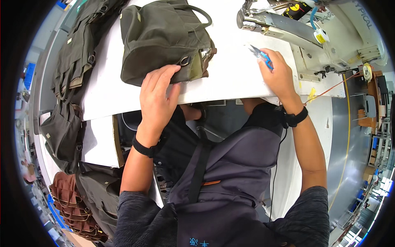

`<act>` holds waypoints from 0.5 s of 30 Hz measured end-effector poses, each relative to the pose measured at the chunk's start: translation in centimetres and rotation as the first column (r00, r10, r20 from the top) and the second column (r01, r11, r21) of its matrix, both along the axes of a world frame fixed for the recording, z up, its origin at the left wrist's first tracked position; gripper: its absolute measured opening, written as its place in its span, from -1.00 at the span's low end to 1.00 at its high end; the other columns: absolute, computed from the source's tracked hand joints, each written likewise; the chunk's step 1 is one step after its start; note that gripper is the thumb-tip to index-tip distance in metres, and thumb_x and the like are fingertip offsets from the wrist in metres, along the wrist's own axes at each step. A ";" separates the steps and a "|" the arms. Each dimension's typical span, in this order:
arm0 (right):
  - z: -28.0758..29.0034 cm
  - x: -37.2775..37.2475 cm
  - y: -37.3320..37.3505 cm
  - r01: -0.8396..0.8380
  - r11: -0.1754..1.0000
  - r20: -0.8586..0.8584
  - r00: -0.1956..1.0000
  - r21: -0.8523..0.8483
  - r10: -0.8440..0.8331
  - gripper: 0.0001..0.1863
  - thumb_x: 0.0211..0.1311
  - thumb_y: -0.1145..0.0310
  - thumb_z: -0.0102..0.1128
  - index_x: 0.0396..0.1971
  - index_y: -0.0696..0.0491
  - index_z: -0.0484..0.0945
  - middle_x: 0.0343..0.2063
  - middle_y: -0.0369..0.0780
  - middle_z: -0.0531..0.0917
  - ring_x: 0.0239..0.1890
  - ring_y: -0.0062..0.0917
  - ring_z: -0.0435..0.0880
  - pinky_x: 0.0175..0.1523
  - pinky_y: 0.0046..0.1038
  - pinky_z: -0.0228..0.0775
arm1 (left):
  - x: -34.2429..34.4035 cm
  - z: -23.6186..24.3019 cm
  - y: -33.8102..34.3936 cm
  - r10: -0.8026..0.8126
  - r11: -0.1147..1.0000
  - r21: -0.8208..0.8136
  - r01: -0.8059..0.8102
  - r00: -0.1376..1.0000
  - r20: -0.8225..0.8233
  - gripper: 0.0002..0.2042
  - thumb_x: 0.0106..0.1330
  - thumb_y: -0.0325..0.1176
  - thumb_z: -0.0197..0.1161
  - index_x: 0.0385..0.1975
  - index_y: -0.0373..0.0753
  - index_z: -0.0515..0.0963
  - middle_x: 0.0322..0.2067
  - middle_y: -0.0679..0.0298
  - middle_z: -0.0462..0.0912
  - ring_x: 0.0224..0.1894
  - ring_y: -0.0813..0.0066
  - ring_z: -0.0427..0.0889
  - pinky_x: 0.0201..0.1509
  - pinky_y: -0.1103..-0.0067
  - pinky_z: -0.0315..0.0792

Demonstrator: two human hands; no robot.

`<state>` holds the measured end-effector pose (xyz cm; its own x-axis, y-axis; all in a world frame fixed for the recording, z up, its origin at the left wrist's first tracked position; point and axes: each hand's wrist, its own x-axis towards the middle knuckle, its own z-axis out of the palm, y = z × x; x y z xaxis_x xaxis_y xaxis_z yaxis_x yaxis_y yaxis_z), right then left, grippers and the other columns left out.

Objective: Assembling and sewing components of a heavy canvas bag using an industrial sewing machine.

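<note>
My left hand (158, 96) was slack, its grip let go: the fingers lay against the near side of a dark olive fabric bag with a rounded end and looped handles (158, 45), and the thumb stood apart from them. Just beside my fingertips, a small round metal ring (185, 61) sat on the bag, next to a strip of lighter green cloth (195, 68) near its right edge. The bag rested on a smooth white worktable (232, 82), left of the middle and close to the table's front edge, with one handle arching out at its far right.

My right hand (280, 74) was closed around a small pair of thread snips with blue handles and metal blades (263, 57). I held them over the table, well apart from the bag, their tips pointing away from me and to the left.

Beyond that hand stood a pale machine with a long metal arm (288, 28). A thin reddish cord (335, 83) slanted down from the right, passing near a crumpled yellow scrap (312, 94). On my left, more dark olive fabric bags (82, 43) lay heaped beside the table, and lower down was a stack of reddish-brown fabric pieces (74, 201). A dark grey apron (238, 160) covered my lap.
</note>
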<state>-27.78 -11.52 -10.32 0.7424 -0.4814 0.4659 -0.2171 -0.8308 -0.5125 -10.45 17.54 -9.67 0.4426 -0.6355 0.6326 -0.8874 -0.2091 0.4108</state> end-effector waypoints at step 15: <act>-3.5 -0.6 -2.9 0.111 0.985 0.138 0.986 -0.133 -0.092 -0.73 0.26 0.29 0.32 -0.07 0.02 0.69 -0.14 -0.17 0.68 -0.04 -0.22 0.65 0.10 -0.25 0.48 | -1.4 -3.5 0.5 0.144 0.983 -0.136 -0.119 0.972 0.184 -0.58 0.04 -0.52 0.30 -0.01 -0.19 0.61 -0.06 0.21 0.71 -0.05 0.17 0.63 0.07 0.34 0.44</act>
<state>-28.39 -14.42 -13.83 0.6211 -0.4743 0.6239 -0.2423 -0.8733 -0.4227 -11.88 18.06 -13.14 0.3792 -0.4918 0.7838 -0.9204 -0.2878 0.2648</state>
